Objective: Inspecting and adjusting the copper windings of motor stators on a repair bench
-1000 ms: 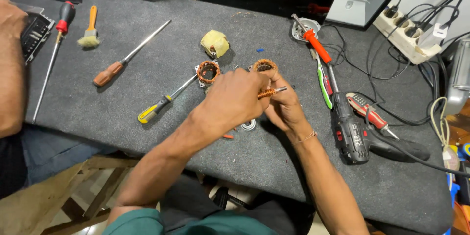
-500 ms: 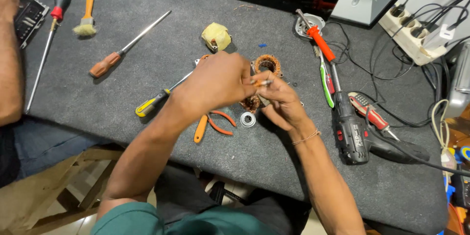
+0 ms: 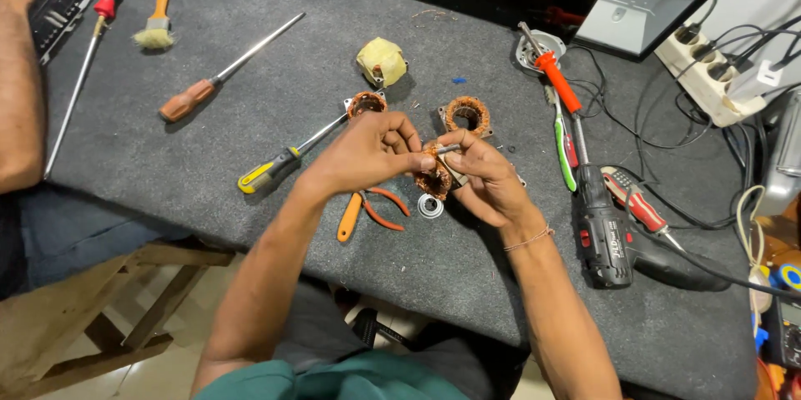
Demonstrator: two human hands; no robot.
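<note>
**A:** What is the grip doing?

**B:** Both hands are closed on one small copper-wound coil, held up off the grey table. The left hand pinches it from one side with its fingertips, and the right hand cups it from the other, thumb and forefinger clamped on a short metal pin at the top of the coil.

**A:** What lies around the held coil?

**B:** Just below it sits a small steel bearing ring, and beside that, toward the left forearm, orange-handled pliers. Just beyond the left hand a yellow-handled screwdriver points at a second copper coil. A third copper coil lies just beyond the right hand. Farther off the same way is a lump wrapped in yellow tape.

**A:** And past the right wrist?

**B:** A black power drill lies flat, with an orange-handled soldering iron beyond it. Another person's forearm rests well apart, on the far left.
</note>
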